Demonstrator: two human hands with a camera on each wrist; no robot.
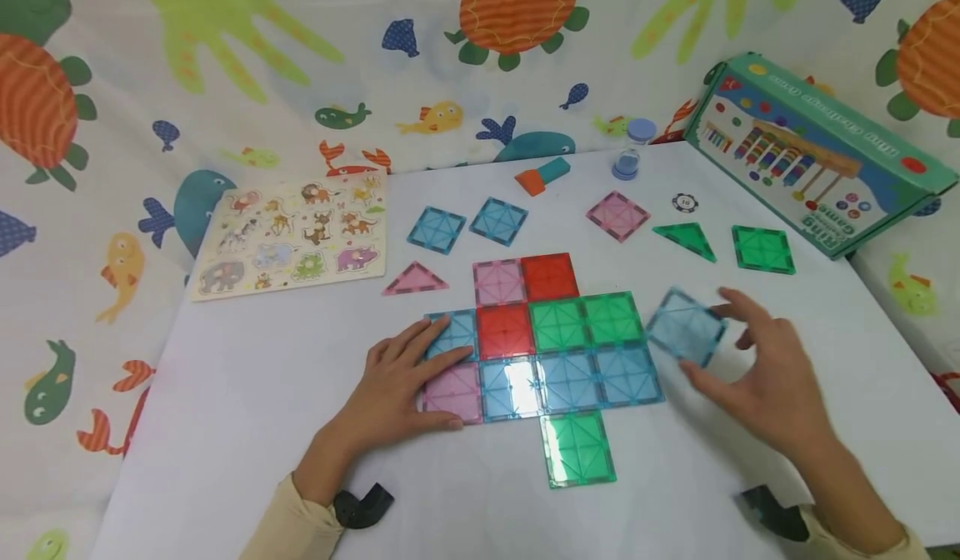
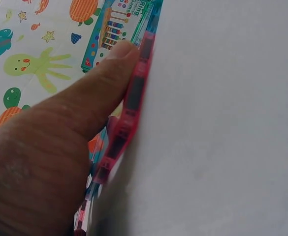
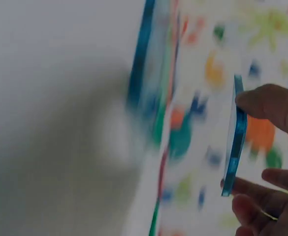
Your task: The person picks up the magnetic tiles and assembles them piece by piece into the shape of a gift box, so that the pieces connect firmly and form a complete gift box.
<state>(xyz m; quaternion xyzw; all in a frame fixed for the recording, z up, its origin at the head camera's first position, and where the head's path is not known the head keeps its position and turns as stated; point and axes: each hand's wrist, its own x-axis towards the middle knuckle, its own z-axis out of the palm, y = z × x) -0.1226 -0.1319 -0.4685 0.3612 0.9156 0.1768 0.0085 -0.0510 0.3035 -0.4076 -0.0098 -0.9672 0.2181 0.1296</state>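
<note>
Between thumb and fingers, my right hand (image 1: 776, 385) pinches a clear blue square magnetic tile (image 1: 686, 327) by its edges, tilted just off the right end of a joined tile layout. In the right wrist view the held tile (image 3: 236, 142) appears edge-on. My left hand (image 1: 397, 381) rests with spread fingers on the layout's left end, touching a blue tile (image 1: 457, 335) and a pink tile (image 1: 457, 393). The layout also has red tiles (image 1: 506, 331), green tiles (image 1: 558, 324) and a row of blue tiles (image 1: 567, 382). One green square (image 1: 577, 450) sticks out at the front.
Behind lie loose blue squares (image 1: 437, 229), a pink triangle (image 1: 415, 278), a pink square (image 1: 617, 215), a green triangle (image 1: 688, 239) and a green square (image 1: 762, 249). An animal puzzle board (image 1: 292, 235), an hourglass (image 1: 627, 164) and a green game box (image 1: 817, 152) stand farther out.
</note>
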